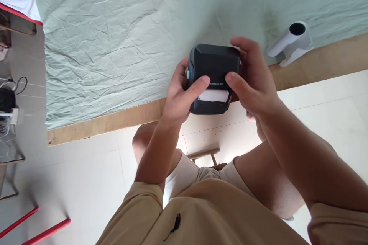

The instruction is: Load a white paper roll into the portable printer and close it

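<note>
Between my two hands is a black label printer (pixel 217 65) marked NIIMBOT, held above the table's front edge. A strip of white label paper (pixel 214 95) shows in its slot. My left hand (pixel 184 93) is closed on the printer's left side, its thumb resting on top near the paper. On the other side, my right hand (pixel 250 74) grips the printer with the thumb on its top face; the index finger reaches past the far right corner. The fingers under the printer are hidden.
A roll of white paper (pixel 283 42), partly unrolled, lies to the right on the green cloth (pixel 109 46). A wooden table edge (pixel 106 121) runs along the front. Another person's sleeve (pixel 20 0) is at top left. Red bars (pixel 46 232) stand low on the left.
</note>
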`<state>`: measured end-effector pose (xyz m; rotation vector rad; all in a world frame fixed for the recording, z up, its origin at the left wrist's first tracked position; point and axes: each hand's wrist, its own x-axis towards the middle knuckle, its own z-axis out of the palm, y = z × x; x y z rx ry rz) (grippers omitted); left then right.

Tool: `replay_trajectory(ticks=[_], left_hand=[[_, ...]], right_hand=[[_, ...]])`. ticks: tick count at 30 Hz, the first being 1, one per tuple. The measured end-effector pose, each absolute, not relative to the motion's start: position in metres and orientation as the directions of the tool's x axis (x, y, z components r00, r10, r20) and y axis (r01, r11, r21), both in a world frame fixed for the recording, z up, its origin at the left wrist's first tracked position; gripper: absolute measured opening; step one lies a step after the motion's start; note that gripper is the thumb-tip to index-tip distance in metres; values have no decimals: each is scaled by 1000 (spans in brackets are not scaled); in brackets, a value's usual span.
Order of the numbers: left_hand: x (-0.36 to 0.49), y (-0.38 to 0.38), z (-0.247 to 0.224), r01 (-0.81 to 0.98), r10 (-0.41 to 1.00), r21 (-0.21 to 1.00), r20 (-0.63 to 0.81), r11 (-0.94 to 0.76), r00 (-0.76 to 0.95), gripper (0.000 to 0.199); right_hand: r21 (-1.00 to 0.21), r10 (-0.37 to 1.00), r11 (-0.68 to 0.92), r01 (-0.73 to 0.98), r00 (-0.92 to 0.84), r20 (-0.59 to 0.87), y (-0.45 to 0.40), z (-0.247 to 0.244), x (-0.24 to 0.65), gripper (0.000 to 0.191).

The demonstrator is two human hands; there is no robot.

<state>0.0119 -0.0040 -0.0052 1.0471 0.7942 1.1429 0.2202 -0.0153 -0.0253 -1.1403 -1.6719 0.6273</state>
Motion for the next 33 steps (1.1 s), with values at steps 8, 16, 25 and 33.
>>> replay_trajectory(ticks=[8, 16, 25, 33], left_hand=[[10, -4, 4, -330, 949, 930, -55, 162, 311, 36], [14, -9, 9, -319, 956, 932, -84, 175, 280, 51], [17, -8, 10, -337, 956, 927, -65, 164, 287, 37], [15, -6, 11, -234, 949, 954, -116, 189, 294, 40]], right_hand=[[-858, 904, 427, 286, -156, 398, -6, -34, 227, 72], [-858, 930, 368, 358, -152, 336, -10, -29, 228, 71], [-815, 905, 424, 395, -147, 399, -2, -31, 232, 75], [-808, 893, 449, 381, -173, 415, -1, -18, 227, 66]])
